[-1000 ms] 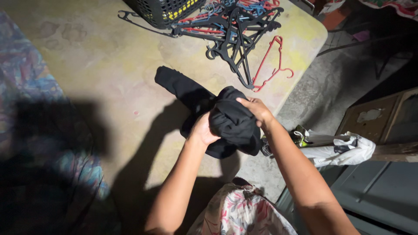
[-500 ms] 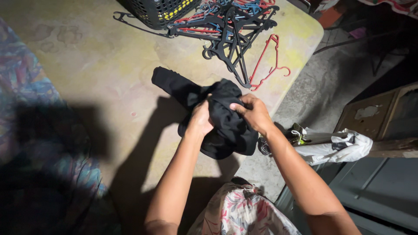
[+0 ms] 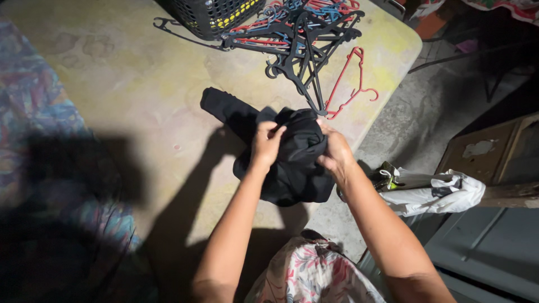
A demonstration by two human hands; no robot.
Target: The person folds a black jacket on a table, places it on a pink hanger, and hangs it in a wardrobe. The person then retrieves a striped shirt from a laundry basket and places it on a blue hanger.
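Nearest the camera is the person's floral-print clothing in pink, red and white, with both bare forearms reaching away from it. To the left lies a patterned cloth in blues and pinks, partly in deep shadow.

The left hand is closed on the upper left edge of a black garment, its fingers curled over a fold and pinching the fabric. The right hand grips the same garment from the right side, fingers pressed into the cloth and thumb hidden behind it. The garment is bunched between the two hands, held just above the near right part of the tabletop; one end, a narrow dark strip like a sleeve or leg, trails up and left and lies flat on the yellowish, stained surface.

To the right, off the tabletop, a white plastic bag sits beside a brown wooden box over a grey concrete floor.

Farther off, a red hanger lies by the tabletop's right edge, touching a tangled pile of black, blue and red clothes hangers. At the far edge, just left of the pile, stands a black mesh basket with something yellow inside.
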